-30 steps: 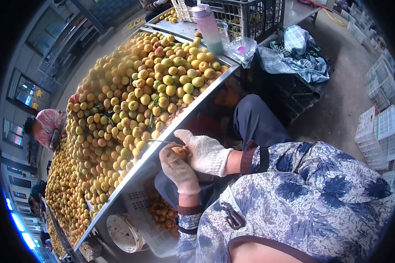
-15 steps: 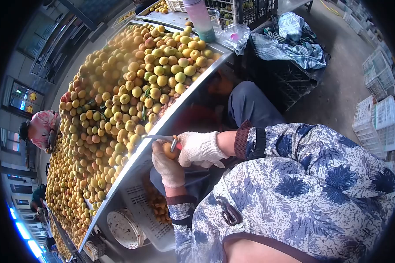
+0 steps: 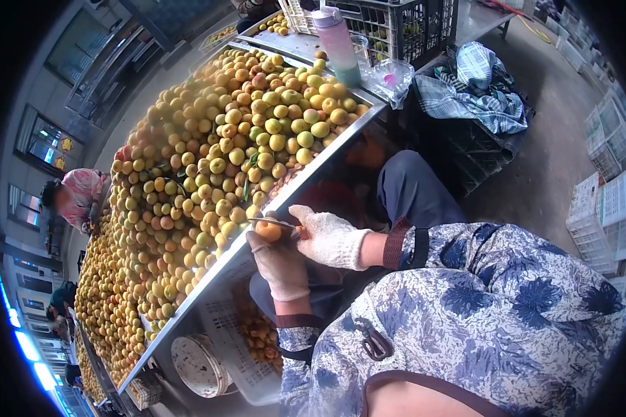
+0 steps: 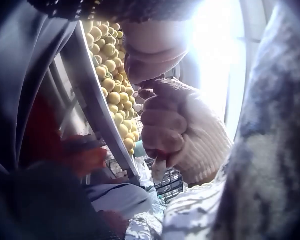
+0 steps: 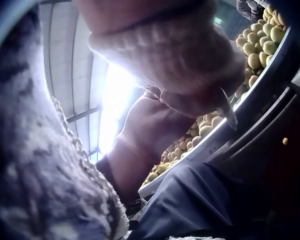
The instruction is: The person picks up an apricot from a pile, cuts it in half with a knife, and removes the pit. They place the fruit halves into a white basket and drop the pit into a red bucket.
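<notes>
In the head view my gloved left hand [image 3: 282, 267] holds an orange-yellow apricot [image 3: 266, 231] at its fingertips, above my lap beside the table edge. My gloved right hand [image 3: 330, 240] grips a small knife [image 3: 300, 233] by its orange-red handle, the thin blade lying across the fruit's far side. In the right wrist view the knife blade [image 5: 230, 111] sticks out past the glove, and the left hand [image 5: 150, 122] is partly behind it. The left wrist view has the right hand's curled fingers [image 4: 162, 127] around the handle; the fruit is hidden there.
A metal-edged table [image 3: 209, 278] bears a big heap of apricots [image 3: 209, 167]. Underneath are a white bucket [image 3: 198, 365] and a pale crate [image 3: 219, 320] with orange fruit pieces. A bottle [image 3: 337, 45], dark crate [image 3: 403, 31] and checked cloth [image 3: 473, 90] lie beyond. Another person [image 3: 80, 198] works opposite.
The right hand turned over and back, the knife moving from beside the apricot to across it. The apricot, earlier cupped between both hands, now shows at the left fingertips.
</notes>
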The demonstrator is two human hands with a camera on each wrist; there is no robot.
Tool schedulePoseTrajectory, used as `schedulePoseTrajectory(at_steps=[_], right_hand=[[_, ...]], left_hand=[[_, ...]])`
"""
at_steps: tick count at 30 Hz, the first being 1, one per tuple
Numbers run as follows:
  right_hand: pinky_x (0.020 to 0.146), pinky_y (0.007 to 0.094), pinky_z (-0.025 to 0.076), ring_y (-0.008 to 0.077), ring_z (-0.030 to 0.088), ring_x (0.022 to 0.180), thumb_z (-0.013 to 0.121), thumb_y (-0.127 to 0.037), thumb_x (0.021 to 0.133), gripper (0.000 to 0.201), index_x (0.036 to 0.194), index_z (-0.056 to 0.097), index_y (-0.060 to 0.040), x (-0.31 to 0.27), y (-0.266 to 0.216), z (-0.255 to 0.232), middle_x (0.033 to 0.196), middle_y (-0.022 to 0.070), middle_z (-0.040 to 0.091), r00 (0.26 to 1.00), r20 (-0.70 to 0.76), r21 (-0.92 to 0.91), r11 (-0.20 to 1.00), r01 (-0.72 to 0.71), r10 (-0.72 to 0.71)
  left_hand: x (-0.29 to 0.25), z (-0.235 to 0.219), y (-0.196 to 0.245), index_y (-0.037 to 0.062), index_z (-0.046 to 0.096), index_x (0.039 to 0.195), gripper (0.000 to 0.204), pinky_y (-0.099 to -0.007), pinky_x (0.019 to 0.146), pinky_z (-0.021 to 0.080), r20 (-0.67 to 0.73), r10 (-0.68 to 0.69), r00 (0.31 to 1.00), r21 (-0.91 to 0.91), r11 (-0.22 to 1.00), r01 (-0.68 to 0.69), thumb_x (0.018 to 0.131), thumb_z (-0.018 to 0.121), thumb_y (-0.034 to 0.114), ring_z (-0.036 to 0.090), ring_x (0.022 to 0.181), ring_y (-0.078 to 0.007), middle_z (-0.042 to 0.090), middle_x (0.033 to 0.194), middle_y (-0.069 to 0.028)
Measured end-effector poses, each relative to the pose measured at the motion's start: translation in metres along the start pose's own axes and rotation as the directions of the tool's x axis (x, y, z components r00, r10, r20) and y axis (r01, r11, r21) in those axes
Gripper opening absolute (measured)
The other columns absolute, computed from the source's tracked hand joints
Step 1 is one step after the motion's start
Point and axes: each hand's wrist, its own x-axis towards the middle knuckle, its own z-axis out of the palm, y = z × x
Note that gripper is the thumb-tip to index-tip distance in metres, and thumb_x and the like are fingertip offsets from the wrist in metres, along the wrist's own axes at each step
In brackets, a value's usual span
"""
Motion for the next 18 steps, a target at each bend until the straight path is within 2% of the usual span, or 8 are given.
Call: schedulePoseTrajectory(at_steps=[6, 8, 9, 12, 14, 16, 17, 18], right_hand=[[0.087, 0.0495, 0.05, 0.044, 0.063, 0.101, 0.055, -0.019, 0.088, 0.049, 0.134, 0.046, -0.0035, -0.005, -0.001, -0.004, 0.106, 0.0281, 0.066, 0.999, -0.004, -0.066, 0.997, 0.033, -0.033], [0.083, 0.0498, 0.05, 0.0422, 0.064, 0.098, 0.057, -0.015, 0.086, 0.038, 0.121, 0.046, -0.0031, -0.005, 0.001, -0.002, 0.099, 0.0241, 0.067, 0.996, -0.034, -0.087, 0.993, 0.076, -0.079], [0.084, 0.0496, 0.051, 0.0418, 0.064, 0.099, 0.056, -0.014, 0.085, 0.04, 0.123, 0.047, -0.0054, -0.004, 0.004, 0.001, 0.099, 0.0231, 0.068, 0.996, -0.038, -0.104, 0.991, 0.079, -0.084], [0.085, 0.05, 0.051, 0.043, 0.063, 0.099, 0.055, -0.014, 0.085, 0.035, 0.12, 0.053, -0.01, -0.009, -0.002, -0.001, 0.1, 0.0226, 0.068, 1.0, -0.015, -0.027, 0.999, 0.019, -0.019], [0.088, 0.0489, 0.05, 0.043, 0.062, 0.103, 0.056, -0.014, 0.085, 0.036, 0.121, 0.057, -0.0112, -0.007, 0.003, 0.006, 0.102, 0.0236, 0.067, 0.996, -0.075, -0.015, 0.999, 0.041, -0.042], [0.089, 0.0477, 0.051, 0.0423, 0.063, 0.103, 0.056, -0.013, 0.085, 0.036, 0.122, 0.059, -0.0104, -0.003, 0.004, 0.005, 0.103, 0.024, 0.067, 0.998, -0.061, -0.011, 1.0, 0.011, -0.012], [0.088, 0.045, 0.051, 0.041, 0.064, 0.103, 0.056, -0.013, 0.086, 0.037, 0.123, 0.059, -0.0082, 0.001, 0.004, 0.005, 0.104, 0.024, 0.068, 0.998, -0.063, -0.016, 1.0, 0.007, -0.008], [0.088, 0.0423, 0.052, 0.0395, 0.065, 0.102, 0.057, -0.014, 0.088, 0.036, 0.123, 0.058, -0.0059, 0.006, 0.006, 0.004, 0.103, 0.0235, 0.068, 0.999, -0.039, 0.054, 0.998, 0.03, -0.028]], left_hand=[[-0.002, 0.009, -0.003, 0.0076, 0.051, 0.129, 0.052, -0.0348, 0.084, 0.048, -0.003, 0.039, 0.999, -0.059, 0.997, -0.039, 0.102, 0.043, 0.051, 0.057, 0.093, -0.0191, 0.059, 0.109, -0.0052], [-0.007, 0.015, -0.001, 0.0078, 0.051, 0.129, 0.051, -0.035, 0.086, 0.048, -0.005, 0.026, 1.0, -0.07, 0.997, -0.026, 0.102, 0.043, 0.049, 0.057, 0.094, -0.0201, 0.059, 0.11, -0.006], [-0.008, 0.02, -0.001, 0.0073, 0.05, 0.129, 0.05, -0.0357, 0.088, 0.048, 0.021, 0.066, 0.998, -0.055, 0.996, -0.065, 0.102, 0.043, 0.048, 0.057, 0.096, -0.0204, 0.058, 0.11, -0.0075], [-0.009, 0.017, -0.003, 0.0064, 0.051, 0.126, 0.05, -0.0329, 0.082, 0.05, 0.091, 0.161, 0.983, 0.185, 0.967, -0.176, 0.101, 0.045, 0.049, 0.058, 0.092, -0.019, 0.059, 0.106, -0.0091], [-0.013, 0.026, 0.0, 0.007, 0.05, 0.126, 0.051, -0.0296, 0.078, 0.051, 0.091, 0.17, 0.981, 0.205, 0.961, -0.185, 0.1, 0.046, 0.051, 0.057, 0.091, -0.0175, 0.058, 0.104, -0.0091], [-0.011, 0.025, -0.001, 0.0063, 0.048, 0.128, 0.054, -0.0284, 0.08, 0.05, 0.132, 0.228, 0.965, 0.345, 0.902, -0.261, 0.1, 0.045, 0.052, 0.057, 0.093, -0.0159, 0.058, 0.106, -0.009], [-0.011, 0.025, 0.0, 0.0047, 0.045, 0.132, 0.057, -0.0277, 0.083, 0.049, 0.159, 0.267, 0.95, 0.477, 0.822, -0.311, 0.1, 0.047, 0.051, 0.056, 0.096, -0.0148, 0.057, 0.109, -0.009], [-0.017, 0.033, 0.008, -0.0011, 0.041, 0.134, 0.059, -0.0309, 0.092, 0.047, 0.158, 0.257, 0.954, 0.513, 0.804, -0.301, 0.098, 0.056, 0.044, 0.056, 0.103, -0.018, 0.055, 0.115, -0.0112]])
